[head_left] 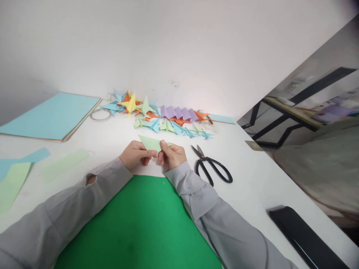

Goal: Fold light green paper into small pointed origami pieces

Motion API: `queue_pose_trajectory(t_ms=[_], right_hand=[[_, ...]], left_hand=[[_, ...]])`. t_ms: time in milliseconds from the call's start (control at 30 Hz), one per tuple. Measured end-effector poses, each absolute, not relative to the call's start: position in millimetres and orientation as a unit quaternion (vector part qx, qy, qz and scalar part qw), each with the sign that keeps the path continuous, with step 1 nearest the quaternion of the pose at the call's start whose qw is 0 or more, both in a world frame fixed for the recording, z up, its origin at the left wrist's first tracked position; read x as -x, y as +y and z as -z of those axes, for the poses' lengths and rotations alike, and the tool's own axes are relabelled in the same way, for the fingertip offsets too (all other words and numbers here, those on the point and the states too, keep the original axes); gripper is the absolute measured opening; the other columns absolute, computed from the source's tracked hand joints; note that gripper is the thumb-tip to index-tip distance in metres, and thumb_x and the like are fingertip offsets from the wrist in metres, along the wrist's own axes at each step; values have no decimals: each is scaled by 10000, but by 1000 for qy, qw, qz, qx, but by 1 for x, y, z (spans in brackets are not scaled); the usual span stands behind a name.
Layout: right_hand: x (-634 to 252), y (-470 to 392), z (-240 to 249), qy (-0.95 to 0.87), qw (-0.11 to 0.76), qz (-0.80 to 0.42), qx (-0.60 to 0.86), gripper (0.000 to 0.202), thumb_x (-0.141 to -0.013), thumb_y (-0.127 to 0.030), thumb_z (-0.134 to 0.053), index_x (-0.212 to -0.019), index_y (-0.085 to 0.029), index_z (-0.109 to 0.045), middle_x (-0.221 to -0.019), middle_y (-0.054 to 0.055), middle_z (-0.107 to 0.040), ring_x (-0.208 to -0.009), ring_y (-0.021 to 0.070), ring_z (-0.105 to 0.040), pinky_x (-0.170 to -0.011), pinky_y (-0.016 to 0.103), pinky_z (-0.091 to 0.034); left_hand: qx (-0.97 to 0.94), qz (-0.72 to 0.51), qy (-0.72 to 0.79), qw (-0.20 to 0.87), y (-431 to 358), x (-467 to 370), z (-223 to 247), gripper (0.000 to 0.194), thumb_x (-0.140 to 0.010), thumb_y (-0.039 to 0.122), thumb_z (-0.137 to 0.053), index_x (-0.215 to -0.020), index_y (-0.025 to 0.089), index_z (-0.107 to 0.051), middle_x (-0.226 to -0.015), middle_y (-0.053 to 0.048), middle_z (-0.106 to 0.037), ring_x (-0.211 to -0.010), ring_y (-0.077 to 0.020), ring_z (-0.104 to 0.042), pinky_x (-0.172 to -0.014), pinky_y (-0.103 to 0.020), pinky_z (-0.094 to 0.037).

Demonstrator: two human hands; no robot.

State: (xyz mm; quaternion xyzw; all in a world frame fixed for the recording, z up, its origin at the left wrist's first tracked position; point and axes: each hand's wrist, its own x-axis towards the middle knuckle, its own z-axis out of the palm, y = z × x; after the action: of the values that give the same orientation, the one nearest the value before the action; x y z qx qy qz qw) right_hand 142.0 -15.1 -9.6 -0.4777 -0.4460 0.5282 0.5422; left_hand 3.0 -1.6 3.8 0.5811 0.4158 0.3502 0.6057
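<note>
A small folded piece of light green paper [150, 142] is held up between both hands, just past the far edge of a green sheet [134, 220]. My left hand [136, 154] pinches its lower left side between thumb and fingers. On the right side, my right hand [173, 154] grips it with the thumb on top. Fingertips hide part of its lower edge. Black-handled scissors [209, 161] lie with blades parted to the right of my right hand.
Folded paper stars [130, 104] and a purple pleated strip [179, 113] line the wall. At left are a stack of coloured paper [56, 116], a tape roll [101, 114] and paper offcuts [17, 183]. A black case-like object [305, 235] lies front right.
</note>
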Motion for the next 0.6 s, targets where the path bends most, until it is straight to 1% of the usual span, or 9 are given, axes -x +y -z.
queue_pose_trajectory(t_ms=[67, 167, 300, 400, 500, 600], right_hand=[[-142, -15, 9, -439, 544, -534, 476, 522, -638, -584, -584, -364, -143, -526, -299, 2, -478, -252, 61, -379, -296, 200, -263], [-141, -15, 8, -430, 550, -541, 468, 570, -654, -645, -514, -372, -150, -512, -329, 20, -513, -258, 74, -400, -299, 210, -289], [-142, -14, 8, -437, 543, -550, 460, 630, -680, -679, -440, -353, -145, -508, -327, 39, -507, -269, 84, -418, -313, 221, -318], [-142, -13, 9, -426, 554, -555, 452, 579, -650, -656, -505, -375, -146, -511, -335, 27, -512, -265, 81, -411, -304, 218, -302], [-143, -13, 11, -418, 568, -558, 438, 486, -619, -591, -590, -440, -141, -553, -351, 1, -521, -258, 71, -396, -290, 206, -269], [-144, -14, 12, -432, 565, -555, 432, 421, -624, -525, -624, -465, -139, -571, -356, -9, -519, -262, 65, -395, -293, 197, -261]], left_hand=[[-551, -358, 414, 630, -1, -3, -3, 204, -593, 299, -658, -518, 115, -609, -358, 21, -489, -340, -67, -409, -400, -216, -292], [-537, -358, 409, 645, -1, -3, -2, 182, -575, 283, -661, -515, 116, -622, -356, 16, -489, -329, -67, -401, -387, -217, -268], [-542, -357, 393, 651, -1, -2, 0, 179, -579, 276, -660, -503, 118, -624, -360, 8, -486, -338, -68, -401, -384, -216, -253], [-530, -376, 408, 642, -1, -3, -1, 203, -581, 287, -673, -496, 116, -606, -350, 10, -480, -330, -64, -396, -380, -212, -258], [-493, -418, 426, 633, -1, -5, -1, 255, -578, 335, -690, -516, 110, -586, -364, 18, -474, -330, -63, -403, -366, -204, -281], [-485, -431, 424, 632, -1, -7, -1, 301, -601, 388, -672, -541, 118, -554, -367, 30, -462, -320, -64, -402, -351, -199, -293]])
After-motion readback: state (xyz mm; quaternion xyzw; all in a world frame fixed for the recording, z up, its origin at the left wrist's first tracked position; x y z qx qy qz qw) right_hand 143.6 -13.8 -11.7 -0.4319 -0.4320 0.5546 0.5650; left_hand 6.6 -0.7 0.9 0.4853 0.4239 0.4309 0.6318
